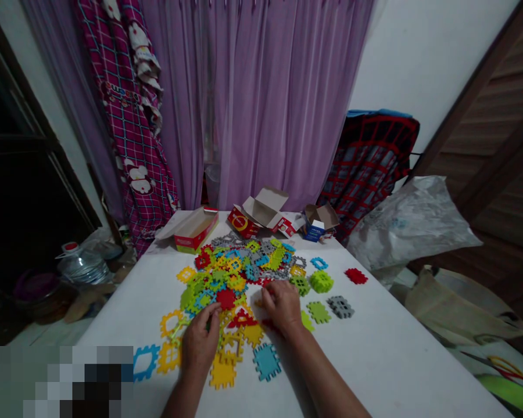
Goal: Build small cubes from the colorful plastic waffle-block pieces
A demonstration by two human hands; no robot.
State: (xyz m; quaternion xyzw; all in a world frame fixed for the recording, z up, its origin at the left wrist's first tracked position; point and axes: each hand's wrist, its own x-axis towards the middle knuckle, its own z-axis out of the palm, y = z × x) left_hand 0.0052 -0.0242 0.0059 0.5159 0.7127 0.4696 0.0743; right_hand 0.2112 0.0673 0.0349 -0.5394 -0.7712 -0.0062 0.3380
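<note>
A heap of colourful interlocking plastic building pieces [218, 276] lies across the middle of the table. My left hand [201, 334] is at its near left side, with thumb and forefinger a little apart and fingertips by the lower edge of a red square piece [225, 299]. I see nothing clearly held there. My right hand [283, 303] is closed, its curled fingers pointing down at the heap's right side; whatever they grip is hidden. Between the hands lie a red triangular piece [243, 319] and yellow pieces [253, 334]. A blue square piece [267, 361] is flat nearer me.
Open cardboard boxes stand at the back: a red and green one [196, 232], a red one [244, 223] and a blue one [314, 231]. Right of the heap are green domed pieces [321, 281], grey pieces [340, 306] and a red piece [356, 276]. The white table [401, 360] narrows away from me.
</note>
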